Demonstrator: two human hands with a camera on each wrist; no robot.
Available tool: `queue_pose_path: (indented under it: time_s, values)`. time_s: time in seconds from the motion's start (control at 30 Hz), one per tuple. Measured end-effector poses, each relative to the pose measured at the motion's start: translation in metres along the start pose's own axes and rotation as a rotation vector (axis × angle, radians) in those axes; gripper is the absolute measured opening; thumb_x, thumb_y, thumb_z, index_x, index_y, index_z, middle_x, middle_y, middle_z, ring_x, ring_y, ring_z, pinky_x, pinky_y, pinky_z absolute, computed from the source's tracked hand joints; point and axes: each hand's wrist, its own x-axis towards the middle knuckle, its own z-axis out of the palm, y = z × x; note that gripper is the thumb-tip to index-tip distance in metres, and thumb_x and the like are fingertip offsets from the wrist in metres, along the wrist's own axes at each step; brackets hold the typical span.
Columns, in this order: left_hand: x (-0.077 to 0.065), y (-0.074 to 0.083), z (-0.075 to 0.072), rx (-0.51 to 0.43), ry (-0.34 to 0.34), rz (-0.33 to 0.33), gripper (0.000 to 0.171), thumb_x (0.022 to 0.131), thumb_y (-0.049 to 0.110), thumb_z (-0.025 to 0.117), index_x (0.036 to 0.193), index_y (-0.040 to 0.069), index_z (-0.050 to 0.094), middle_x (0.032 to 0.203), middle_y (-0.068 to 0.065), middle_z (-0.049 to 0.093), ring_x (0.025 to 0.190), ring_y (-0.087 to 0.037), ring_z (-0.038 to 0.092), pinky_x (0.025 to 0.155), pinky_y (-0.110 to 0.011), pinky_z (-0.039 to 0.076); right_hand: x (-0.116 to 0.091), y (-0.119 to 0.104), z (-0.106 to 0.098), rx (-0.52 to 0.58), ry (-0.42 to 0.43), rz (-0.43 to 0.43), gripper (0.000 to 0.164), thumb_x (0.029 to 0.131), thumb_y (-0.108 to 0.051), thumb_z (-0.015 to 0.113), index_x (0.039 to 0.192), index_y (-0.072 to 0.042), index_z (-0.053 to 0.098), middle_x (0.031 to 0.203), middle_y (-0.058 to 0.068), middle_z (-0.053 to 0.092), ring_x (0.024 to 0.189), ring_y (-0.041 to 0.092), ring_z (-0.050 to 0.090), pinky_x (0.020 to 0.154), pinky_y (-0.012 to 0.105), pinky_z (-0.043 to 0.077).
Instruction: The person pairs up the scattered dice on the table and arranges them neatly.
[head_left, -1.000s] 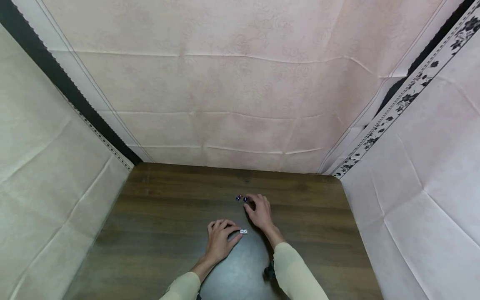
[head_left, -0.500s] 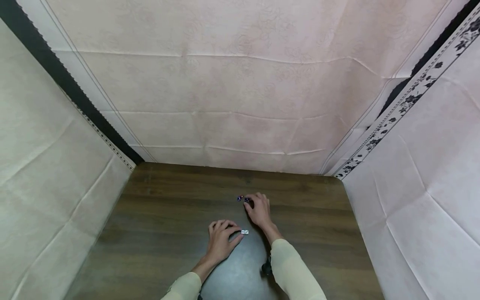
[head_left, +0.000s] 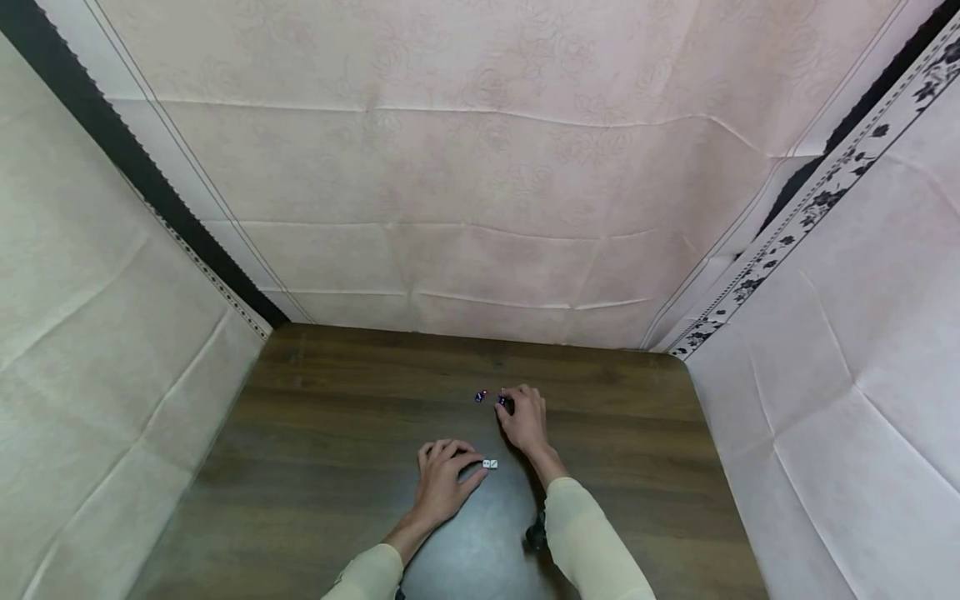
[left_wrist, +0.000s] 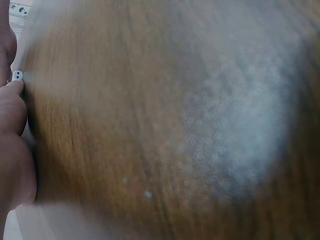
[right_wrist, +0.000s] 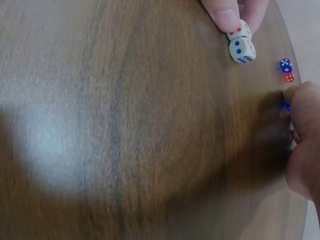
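Two white dice sit side by side on the wooden table. My left hand (head_left: 442,483) pinches the nearer white die (right_wrist: 238,31) between thumb and fingertip. The other white die (right_wrist: 242,50) touches it and shows blue pips; a white die (left_wrist: 18,75) also shows at the left edge of the left wrist view. Farther back, my right hand (head_left: 523,418) pinches a translucent blue die (right_wrist: 288,106), mostly hidden by the fingers. To the left of that hand, a second blue die (right_wrist: 285,65) and a small red die (right_wrist: 289,77) lie close together.
The brown wooden table (head_left: 330,400) is bordered by a pale cloth wall (head_left: 480,208) at the back. More cloth hangs at the left (head_left: 112,375) and right (head_left: 840,375). A dark device (head_left: 536,533) is strapped at the right wrist.
My right hand has shifted slightly right with the blue die, widening the gap to the other blue die and the red one. The left hand and white dice stay in place.
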Motion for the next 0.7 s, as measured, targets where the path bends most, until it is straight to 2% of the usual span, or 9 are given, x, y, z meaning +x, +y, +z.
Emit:
queue_pose_path:
  time_s: [0.43, 0.7]
  values:
    - [0.000, 0.002, -0.001, -0.008, -0.018, -0.018, 0.020, 0.095, 0.035, 0.094, 0.112, 0.027, 0.090, 0.116, 0.002, 0.077, 0.112, -0.027, 0.063, 0.109, -0.064, 0.034, -0.004, 0.007, -0.004, 0.022, 0.011, 0.002, 0.022, 0.103, -0.016, 0.084, 0.123, -0.005, 0.084, 0.127, 0.016, 0.078, 0.121, 0.037, 0.067, 0.109, 0.055, 0.049]
    - [0.001, 0.001, 0.000, 0.003, -0.001, -0.006, 0.020, 0.093, 0.034, 0.095, 0.111, 0.026, 0.090, 0.115, 0.002, 0.077, 0.112, -0.027, 0.063, 0.107, -0.063, 0.034, -0.019, 0.011, -0.015, 0.090, -0.012, -0.039, 0.021, 0.104, -0.016, 0.084, 0.122, -0.006, 0.083, 0.124, 0.013, 0.078, 0.119, 0.035, 0.068, 0.115, 0.062, 0.047]
